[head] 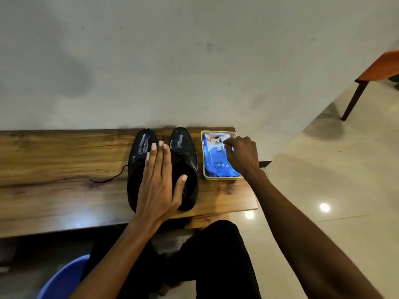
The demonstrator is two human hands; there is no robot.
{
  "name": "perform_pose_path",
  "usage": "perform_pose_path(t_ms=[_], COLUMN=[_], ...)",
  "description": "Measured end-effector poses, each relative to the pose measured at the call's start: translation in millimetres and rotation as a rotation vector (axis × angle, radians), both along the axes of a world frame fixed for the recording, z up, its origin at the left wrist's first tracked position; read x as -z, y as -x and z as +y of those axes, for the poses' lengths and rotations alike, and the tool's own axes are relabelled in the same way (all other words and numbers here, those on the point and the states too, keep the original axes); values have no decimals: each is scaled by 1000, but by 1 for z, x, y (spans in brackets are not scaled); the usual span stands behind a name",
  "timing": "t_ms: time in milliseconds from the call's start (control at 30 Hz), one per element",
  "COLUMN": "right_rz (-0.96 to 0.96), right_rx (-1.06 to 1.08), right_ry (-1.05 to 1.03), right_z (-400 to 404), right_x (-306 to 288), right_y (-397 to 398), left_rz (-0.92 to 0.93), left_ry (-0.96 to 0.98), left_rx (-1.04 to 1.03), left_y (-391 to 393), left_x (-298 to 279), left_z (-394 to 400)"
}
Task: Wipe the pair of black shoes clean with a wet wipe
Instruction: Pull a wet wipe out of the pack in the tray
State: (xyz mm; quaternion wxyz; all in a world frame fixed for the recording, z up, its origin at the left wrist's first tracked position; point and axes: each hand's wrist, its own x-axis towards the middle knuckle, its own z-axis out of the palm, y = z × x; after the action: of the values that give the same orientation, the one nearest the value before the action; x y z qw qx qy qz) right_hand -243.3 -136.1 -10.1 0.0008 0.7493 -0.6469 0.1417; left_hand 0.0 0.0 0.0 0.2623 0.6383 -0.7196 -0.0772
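Step in hand, by judgement: drawing a wipe from the pack (218, 157), which lies in a tray (220, 177) just right of the shoes (162, 167) on the bench (54, 160). Best pinch only the top sheet and pull slowly, so the pack stays put. Left hand (158, 184) lies flat, fingers straight, across both shoes, steadying them. Right hand (241, 154) has fingers curled at the pack's opening; whether a wipe is yet pinched cannot be told.

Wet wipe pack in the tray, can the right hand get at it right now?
Probably yes: the right hand is already over the wet wipe pack in its open tray, fingers at the top, nothing between.
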Motion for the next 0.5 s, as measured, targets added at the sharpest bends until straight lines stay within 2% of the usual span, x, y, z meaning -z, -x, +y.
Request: perform_pose_path(t_ms=[500], right_rz=[135], right_rx=[10], right_ry=[-212], right_z=[-41], right_x=[36], right_y=[-3], left_rz=[44], left_ry=[-5], left_rx=[8], left_y=[11], left_x=[15], left_z=[-2])
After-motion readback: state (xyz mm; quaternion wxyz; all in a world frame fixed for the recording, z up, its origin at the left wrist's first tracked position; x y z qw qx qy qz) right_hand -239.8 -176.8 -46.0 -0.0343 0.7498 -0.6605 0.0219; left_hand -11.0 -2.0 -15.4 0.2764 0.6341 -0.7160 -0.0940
